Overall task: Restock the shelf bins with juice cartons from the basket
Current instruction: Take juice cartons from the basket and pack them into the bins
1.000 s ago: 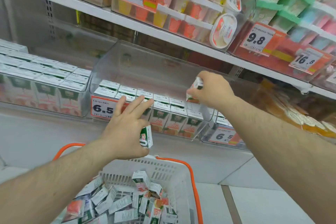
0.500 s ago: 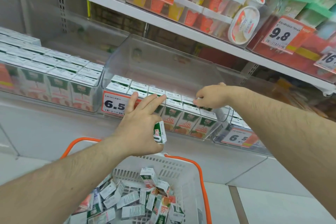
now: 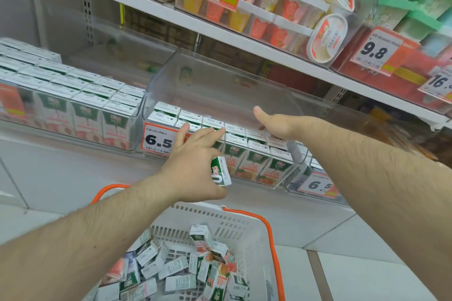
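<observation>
White plastic basket with orange handles (image 3: 247, 232) is sitting nearest, holding a loose pile of small green-and-white juice cartons (image 3: 186, 269). Left hand (image 3: 195, 166) is gripping one green-and-white carton (image 3: 220, 170) with thumb and palm, fingers (image 3: 210, 132) stretching toward the clear plastic shelf bin (image 3: 220, 85). Right hand (image 3: 276, 122) is hovering inside that bin over the upright carton rows (image 3: 249, 144), thumb up, holding nothing visible.
</observation>
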`<state>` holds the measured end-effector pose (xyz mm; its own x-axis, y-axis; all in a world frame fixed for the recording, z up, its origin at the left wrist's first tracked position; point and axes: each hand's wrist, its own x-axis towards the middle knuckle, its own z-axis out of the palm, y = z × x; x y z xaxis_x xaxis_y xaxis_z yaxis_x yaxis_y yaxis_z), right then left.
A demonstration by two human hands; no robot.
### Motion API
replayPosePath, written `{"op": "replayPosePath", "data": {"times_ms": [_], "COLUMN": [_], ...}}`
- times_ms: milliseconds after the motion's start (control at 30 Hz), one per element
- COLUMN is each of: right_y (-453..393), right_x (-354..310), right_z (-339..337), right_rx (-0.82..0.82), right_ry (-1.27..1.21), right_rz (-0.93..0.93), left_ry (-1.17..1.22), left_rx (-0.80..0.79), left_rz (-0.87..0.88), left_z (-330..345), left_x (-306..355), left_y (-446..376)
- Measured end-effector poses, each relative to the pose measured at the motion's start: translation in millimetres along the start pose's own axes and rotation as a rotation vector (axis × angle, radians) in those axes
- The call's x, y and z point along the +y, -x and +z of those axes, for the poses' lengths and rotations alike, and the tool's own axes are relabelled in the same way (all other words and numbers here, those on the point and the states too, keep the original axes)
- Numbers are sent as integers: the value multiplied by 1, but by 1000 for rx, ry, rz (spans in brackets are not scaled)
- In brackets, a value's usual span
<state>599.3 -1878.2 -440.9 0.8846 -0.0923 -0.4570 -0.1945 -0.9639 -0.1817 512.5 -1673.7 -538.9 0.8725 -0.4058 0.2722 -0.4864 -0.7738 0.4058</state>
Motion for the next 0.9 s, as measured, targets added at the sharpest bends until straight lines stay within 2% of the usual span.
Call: {"op": "replayPosePath", "data": {"times_ms": [133,167,233,300,367,467,567,700,900], "right_y": [5,7,19,38,61,97,112,108,111], "right_x": [-7,-10,-19,-33,-48,-72,-91,-113,-138], "right_z": [4,6,14,32,56,91,112,126,123], "right_rx": [49,129,393,646,717,501,298,320,143], "right_ry": [56,123,205,43,-249,-564,-634,-616,-1076], "right_rz": [32,2,-155,-350,-469,-539,-556,-576,-517], "left_ry": [102,131,181,216,310,447,447,434,252], "left_rx": [16,27,65,151,255,350,381,360,432], "left_rz": [48,58,57,28,-16,-79,-160,-239,-216], "left_z": [-6,-8,-12,-16,-24,-36,-47,-58,-79], "left_x": [-5,-6,-6,-5,-4,-7,-16,-33,-70], "left_y": [5,7,13,20,28,42,53,68,92]}}
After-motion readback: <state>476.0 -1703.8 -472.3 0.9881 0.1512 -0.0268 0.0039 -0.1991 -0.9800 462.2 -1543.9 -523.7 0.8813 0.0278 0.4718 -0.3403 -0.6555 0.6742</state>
